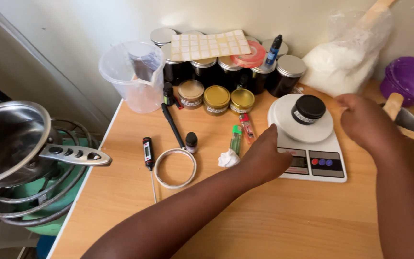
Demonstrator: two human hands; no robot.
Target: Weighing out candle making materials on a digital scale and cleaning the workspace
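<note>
A white kitchen scale (329, 169) sits on the wooden table (264, 225). On its round platform stands a small black-lidded jar (308, 109). My left hand (264, 156) rests against the scale's left front corner, fingers curled, holding nothing. My right hand (366, 122) hovers just right of the platform, fingers bent loosely, empty. A white crumpled tissue (228, 158) lies beside my left hand.
Dark jars with silver lids (291, 72) and gold-lidded tins (216, 98) crowd the back. A clear jug (135, 76), probe thermometer (148, 153), white ring (175, 168), lighters (236, 139), a bag of white flakes (341, 62), purple bowl (408, 79). A steel pot (10, 139) sits on a burner left.
</note>
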